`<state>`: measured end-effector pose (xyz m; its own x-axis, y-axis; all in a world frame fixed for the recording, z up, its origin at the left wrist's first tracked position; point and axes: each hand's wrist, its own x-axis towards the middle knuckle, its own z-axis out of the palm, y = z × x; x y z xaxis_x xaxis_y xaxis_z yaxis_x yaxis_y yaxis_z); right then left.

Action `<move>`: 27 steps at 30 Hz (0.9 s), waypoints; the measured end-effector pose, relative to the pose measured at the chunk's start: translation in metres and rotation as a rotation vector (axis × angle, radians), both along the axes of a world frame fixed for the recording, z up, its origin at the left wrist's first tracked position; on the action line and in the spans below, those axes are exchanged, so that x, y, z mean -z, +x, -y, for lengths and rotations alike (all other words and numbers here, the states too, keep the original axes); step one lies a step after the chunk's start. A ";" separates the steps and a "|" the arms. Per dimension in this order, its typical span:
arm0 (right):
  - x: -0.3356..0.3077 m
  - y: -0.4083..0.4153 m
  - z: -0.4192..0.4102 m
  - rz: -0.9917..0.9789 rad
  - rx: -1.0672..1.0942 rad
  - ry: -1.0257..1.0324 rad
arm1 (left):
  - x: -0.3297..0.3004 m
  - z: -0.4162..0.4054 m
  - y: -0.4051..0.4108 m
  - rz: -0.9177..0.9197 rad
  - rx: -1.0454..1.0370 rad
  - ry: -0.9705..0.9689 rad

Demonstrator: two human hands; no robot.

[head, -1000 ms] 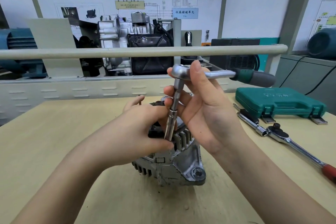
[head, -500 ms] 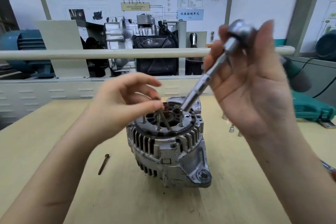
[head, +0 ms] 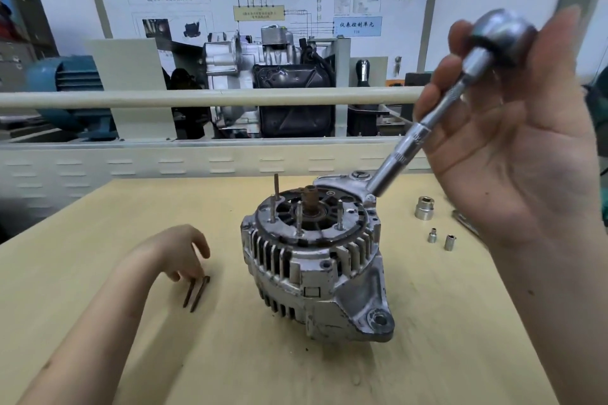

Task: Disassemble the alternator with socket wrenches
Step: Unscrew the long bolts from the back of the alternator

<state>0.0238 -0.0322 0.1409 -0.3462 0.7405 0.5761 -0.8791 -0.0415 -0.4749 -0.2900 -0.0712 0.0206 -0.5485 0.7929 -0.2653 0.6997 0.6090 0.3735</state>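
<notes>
1. The alternator (head: 316, 260) stands mid-counter (head: 427, 339), long bolts protruding from its top.
2. The right hand (head: 513, 148), its grip curled round the socket wrench (head: 437, 112), holds it raised, socket end just above the housing.
3. The left hand (head: 177, 250), grip relaxed and apart, touches two rusty bolts (head: 196, 293) lying left of the alternator.
4. Three loose sockets (head: 424, 207) sit to the right.

The ratchet's handle disappears behind the right hand (head: 516, 154), only the head and extension of the socket wrench (head: 437, 118) showing. The left hand (head: 177, 253) curls knuckles-up, fingertips out of sight beside two bolts (head: 196, 293). A tool (head: 464, 222) right of the loose sockets (head: 424, 207) hides behind the wrist, unidentifiable.
</notes>
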 end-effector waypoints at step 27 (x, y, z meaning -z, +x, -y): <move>0.000 0.002 0.001 0.013 0.006 -0.011 | -0.023 -0.003 0.035 -0.009 0.151 0.017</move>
